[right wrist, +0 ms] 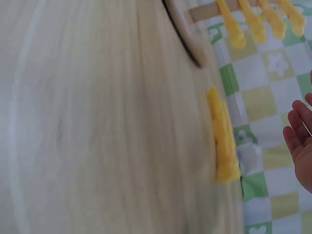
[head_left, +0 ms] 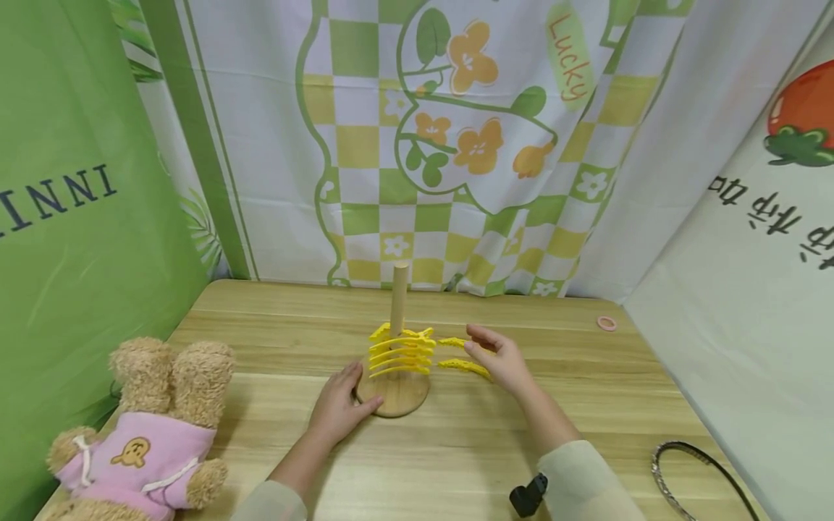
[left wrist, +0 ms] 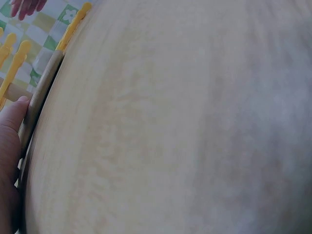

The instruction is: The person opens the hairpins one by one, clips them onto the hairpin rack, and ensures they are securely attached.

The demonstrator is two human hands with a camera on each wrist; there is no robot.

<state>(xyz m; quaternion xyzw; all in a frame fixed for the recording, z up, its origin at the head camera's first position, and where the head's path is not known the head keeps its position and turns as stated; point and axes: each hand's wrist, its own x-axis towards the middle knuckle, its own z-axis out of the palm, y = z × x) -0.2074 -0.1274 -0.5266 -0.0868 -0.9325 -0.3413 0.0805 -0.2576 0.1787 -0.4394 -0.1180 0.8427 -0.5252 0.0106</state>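
A wooden stand with a round base (head_left: pixel 394 398) and upright post (head_left: pixel 399 297) holds several curved yellow pieces (head_left: pixel 400 354) around the post. At the base's left side, my left hand (head_left: pixel 340 409) grips its edge, its thumb at the front; the left wrist view shows that thumb (left wrist: pixel 12 114) against the rim. Right of the stand, two groups of yellow pieces (head_left: pixel 464 365) lie on the table, one partly hidden by my right hand (head_left: pixel 498 362). In the right wrist view, my right hand (right wrist: pixel 303 151) has extended fingers and holds nothing, apart from the yellow pieces (right wrist: pixel 224 141).
A teddy bear in a pink top (head_left: pixel 137 463) lies at the left of the wooden table (head_left: pixel 482 449). A pink ring (head_left: pixel 607 323) is at the back right, and a dark headband (head_left: pixel 659 474) at the front right. Patterned curtains (head_left: pixel 365 174) hang behind the table.
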